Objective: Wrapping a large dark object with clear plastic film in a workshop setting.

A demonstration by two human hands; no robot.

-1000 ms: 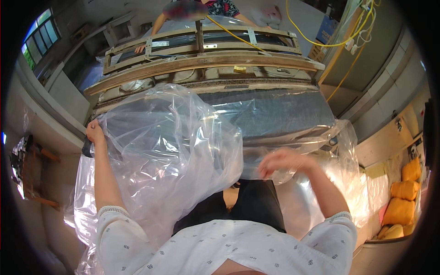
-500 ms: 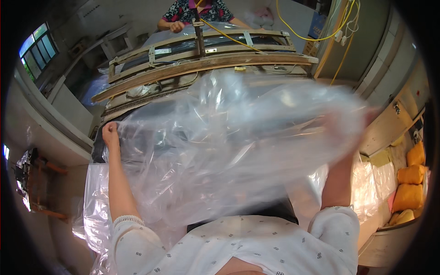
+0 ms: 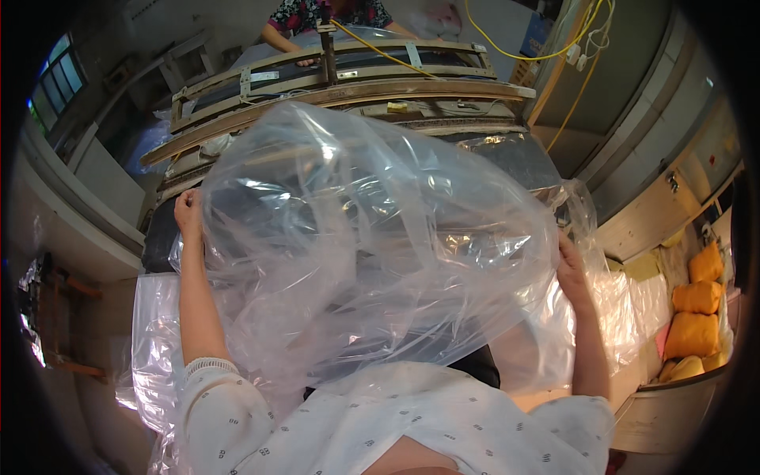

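A large clear plastic sheet (image 3: 380, 214) billows up between my two arms, loosely folded and wrinkled, with its near part hanging over my lap. At its left edge my left hand (image 3: 188, 212) is closed, pinching the plastic. My right hand (image 3: 571, 265) grips the right edge, fingers curled and partly behind the film. Beneath the sheet lies a dark work surface (image 3: 507, 162), visible through the plastic and along its far right side.
Beyond the sheet a long wooden frame (image 3: 340, 96) with a dark upright post spans the table. A co-worker (image 3: 332, 17) sits behind it. Yellow cables (image 3: 522, 57) hang at the upper right. More clear plastic (image 3: 158, 340) drapes at the left; orange bundles (image 3: 693, 336) lie at the far right.
My right hand has come down and inward from a blurred swing, and the sheet has puffed up higher toward the left. My left hand stays nearly in place. The co-worker's hand has lowered.
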